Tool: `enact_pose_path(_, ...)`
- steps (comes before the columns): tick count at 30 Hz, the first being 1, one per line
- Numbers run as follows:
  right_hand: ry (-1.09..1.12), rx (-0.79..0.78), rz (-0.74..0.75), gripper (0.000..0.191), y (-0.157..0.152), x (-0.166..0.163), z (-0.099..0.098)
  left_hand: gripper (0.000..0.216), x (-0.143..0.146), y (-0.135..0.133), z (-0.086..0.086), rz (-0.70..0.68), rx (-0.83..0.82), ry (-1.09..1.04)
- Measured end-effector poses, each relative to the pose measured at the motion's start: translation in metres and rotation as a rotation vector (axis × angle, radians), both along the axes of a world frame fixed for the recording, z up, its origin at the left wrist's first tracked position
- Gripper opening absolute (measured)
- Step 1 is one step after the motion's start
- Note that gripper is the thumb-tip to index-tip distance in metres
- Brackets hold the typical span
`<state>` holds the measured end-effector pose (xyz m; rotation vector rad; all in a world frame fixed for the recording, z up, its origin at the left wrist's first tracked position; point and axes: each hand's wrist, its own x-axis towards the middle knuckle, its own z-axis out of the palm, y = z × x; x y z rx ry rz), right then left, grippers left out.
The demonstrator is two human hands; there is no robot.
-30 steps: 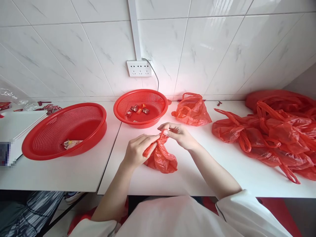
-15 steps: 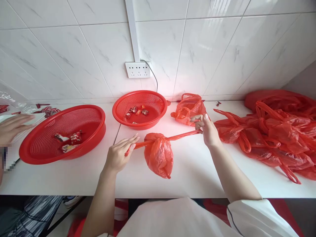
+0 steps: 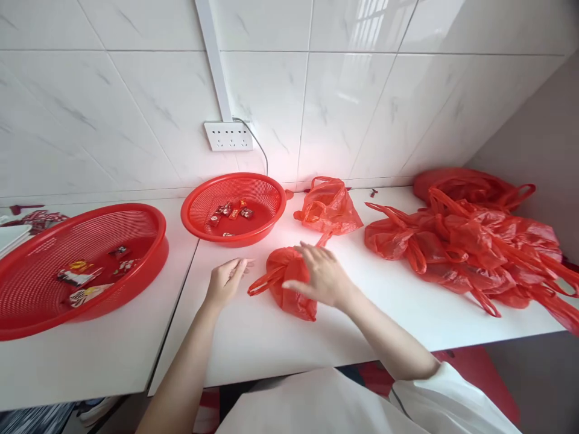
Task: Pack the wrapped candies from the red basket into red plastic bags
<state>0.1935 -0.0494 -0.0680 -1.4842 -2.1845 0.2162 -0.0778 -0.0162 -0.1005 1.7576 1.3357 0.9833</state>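
Observation:
A small knotted red plastic bag lies on the white table in front of me. My right hand is over it with fingers spread, resting on or just above its top. My left hand sits just left of the bag's loose handles, fingers loosely open, holding nothing. Both hands are apart from the handles.
A small red basket with a few wrapped candies stands behind the bag. A larger red basket with candies is at left. Another filled red bag sits behind, and a heap of red bags fills the right side.
Both hands have let go of the bag's stretched handles. My right hand came back left onto the bag; the left opened beside it. The view has shifted right.

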Motion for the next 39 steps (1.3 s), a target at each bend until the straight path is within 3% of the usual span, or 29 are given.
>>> enact_pose_path(2,-0.100,-0.050,0.021,0.089,-0.005,-0.014,-0.017,0.043,0.000,0.006,-0.015,0.041,-0.038,-0.008)
enact_pose_path(3,-0.125,-0.084,0.024,0.084,-0.005,-0.018,-0.024,0.043,-0.001,0.008,-0.021,0.046,-0.047,-0.004)
enact_pose_path(6,-0.078,-0.184,-0.024,0.050,-0.001,-0.009,-0.033,0.041,-0.008,0.009,-0.038,0.041,-0.047,0.033)
enact_pose_path(8,0.046,-0.190,-0.104,0.040,0.004,0.013,-0.029,0.040,-0.014,0.009,-0.044,0.047,-0.048,0.079)
enact_pose_path(11,0.241,-0.114,-0.283,0.038,0.011,0.068,-0.012,0.040,-0.023,0.011,-0.049,0.062,-0.060,0.178)
enact_pose_path(13,0.274,0.007,-0.498,0.043,0.011,0.116,0.008,0.039,-0.026,0.013,-0.049,0.071,-0.068,0.227)
enact_pose_path(17,0.079,0.465,-0.867,0.032,0.002,0.222,0.053,0.039,-0.026,0.014,-0.048,0.087,-0.066,0.269)
enact_pose_path(19,0.031,0.527,-1.017,0.033,0.001,0.273,0.065,0.039,-0.024,0.014,-0.048,0.072,-0.061,0.293)
enact_pose_path(22,0.060,0.356,-1.237,0.049,0.014,0.341,0.057,0.040,-0.023,0.013,-0.050,0.054,-0.057,0.319)
enact_pose_path(24,0.055,0.215,-1.368,0.059,0.029,0.377,0.037,0.040,-0.022,0.013,-0.051,0.056,-0.056,0.329)
enact_pose_path(26,0.153,-0.085,-1.454,0.071,0.044,0.403,0.014,0.040,-0.022,0.013,-0.051,0.060,-0.063,0.332)
enact_pose_path(27,0.186,-0.153,-1.465,0.074,0.050,0.413,0.004,0.041,-0.022,0.013,-0.050,0.062,-0.069,0.329)
enact_pose_path(29,0.241,-0.239,-1.455,0.076,0.058,0.425,-0.008,0.041,-0.022,0.012,-0.049,0.064,-0.083,0.321)
enact_pose_path(31,0.290,-0.245,-1.451,0.074,0.064,0.428,-0.008,0.041,-0.021,0.011,-0.048,0.062,-0.097,0.316)
enact_pose_path(34,0.304,-0.082,-1.397,0.067,0.074,0.408,0.006,0.040,-0.020,0.010,-0.046,0.062,-0.101,0.335)
enact_pose_path(37,0.084,0.138,-1.055,0.048,0.092,0.355,0.018,0.040,-0.019,0.011,-0.046,0.063,-0.092,0.350)
enact_pose_path(39,0.039,0.133,-0.813,0.033,0.108,0.306,0.018,0.040,-0.018,0.012,-0.046,0.066,-0.095,0.349)
